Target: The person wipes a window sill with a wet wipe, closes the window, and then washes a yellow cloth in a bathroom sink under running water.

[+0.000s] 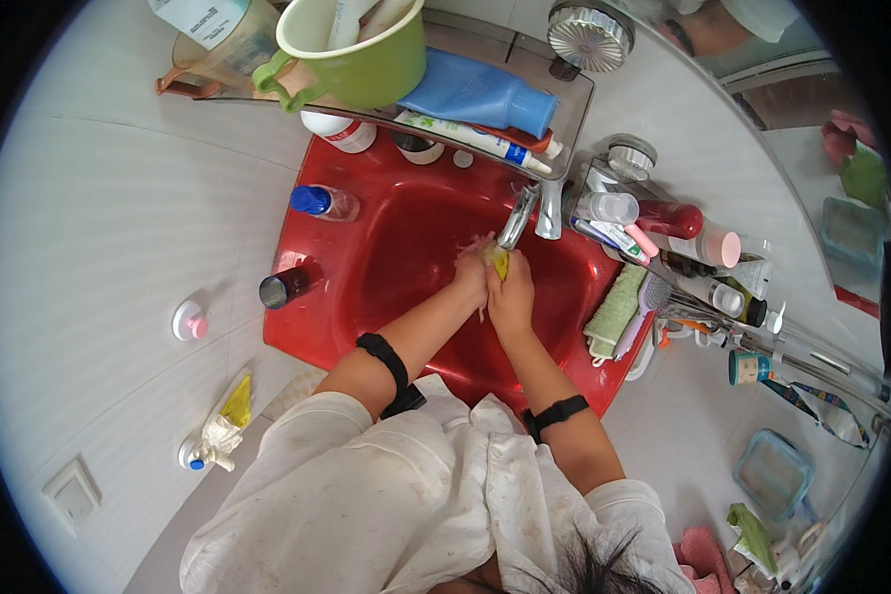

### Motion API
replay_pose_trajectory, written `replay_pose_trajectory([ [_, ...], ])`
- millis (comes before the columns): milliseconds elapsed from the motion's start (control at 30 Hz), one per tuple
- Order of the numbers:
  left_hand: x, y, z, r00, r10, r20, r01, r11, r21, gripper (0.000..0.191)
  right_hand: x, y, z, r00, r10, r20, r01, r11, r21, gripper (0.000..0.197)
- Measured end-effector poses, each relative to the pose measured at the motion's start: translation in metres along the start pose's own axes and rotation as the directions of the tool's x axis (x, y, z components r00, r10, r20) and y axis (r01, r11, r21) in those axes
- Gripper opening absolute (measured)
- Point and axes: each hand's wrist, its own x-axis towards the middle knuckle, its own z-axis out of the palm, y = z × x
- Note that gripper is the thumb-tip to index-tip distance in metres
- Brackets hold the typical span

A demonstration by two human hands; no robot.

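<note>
Both my hands are together in a red washbasin, beneath the mouth of a chrome faucet. Water runs over them and splashes. A small yellow item, perhaps a sponge or cloth, shows between the hands, and my right hand is closed around it. My left hand presses against its left side. Splashing water and blur hide the left fingers, so their grip is unclear. Beside the faucet's spout stands its chrome lever.
Over the basin's back edge hangs a glass shelf bearing a green cup and a blue tube. A blue-capped bottle and dark bottle stand left. A green towel and hairbrush lie right, near crowded toiletries.
</note>
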Motion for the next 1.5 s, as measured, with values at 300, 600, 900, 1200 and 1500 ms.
replay_pose_trajectory([
  [300,0.011,0.002,0.004,0.990,0.089,-0.107,-0.090,0.996,-0.010,0.040,0.034,0.000,0.007,0.915,0.345,0.208,-0.296,0.926,-0.233,0.053],
  [600,0.014,0.051,-0.041,0.961,-0.170,0.218,0.126,0.972,0.200,0.037,0.044,0.019,0.004,0.475,0.657,0.586,-0.880,0.336,0.336,0.039],
  [900,-0.011,0.114,-0.071,0.946,0.055,0.320,-0.281,0.632,0.722,0.037,0.040,0.022,-0.048,0.630,0.403,0.664,-0.739,0.573,0.354,0.066],
  [1200,-0.038,0.133,-0.076,0.904,0.026,0.428,-0.226,0.877,0.425,0.042,0.035,0.046,-0.062,0.731,0.308,0.609,-0.632,0.641,0.435,0.046],
  [1500,-0.010,0.128,-0.103,0.863,0.110,0.493,-0.335,0.855,0.396,0.048,0.025,0.045,-0.060,0.790,0.345,0.507,-0.603,0.284,0.745,0.038],
])
